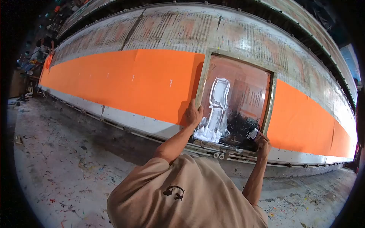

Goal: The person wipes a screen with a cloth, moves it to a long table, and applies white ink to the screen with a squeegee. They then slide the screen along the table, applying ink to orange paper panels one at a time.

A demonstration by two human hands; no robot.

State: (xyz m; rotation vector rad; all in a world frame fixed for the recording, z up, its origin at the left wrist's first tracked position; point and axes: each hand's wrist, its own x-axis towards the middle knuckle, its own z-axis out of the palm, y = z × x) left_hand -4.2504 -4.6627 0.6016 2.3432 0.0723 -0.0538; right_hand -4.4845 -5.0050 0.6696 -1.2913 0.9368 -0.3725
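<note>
A screen printing frame (204, 81) lies across the orange fabric on a long, sloping table. Thick white ink (209, 133) is pooled at the lower left of its mesh, with white lines running up above it. Black ink (243, 127) is smeared over the lower right. My left hand (194, 114) is closed around the frame's left side, low down. At the lower right corner, my right hand (263, 143) is closed on the frame, its fingertips close to a pale smear on the mesh.
Orange fabric (152, 83) stretches along the table to both sides, with small white marks in a row on the left part. A rail (125, 130) with small rollers (218, 155) runs along the front edge. Behind lies the ink-stained table top (171, 30). The floor (68, 163) is paint-spattered.
</note>
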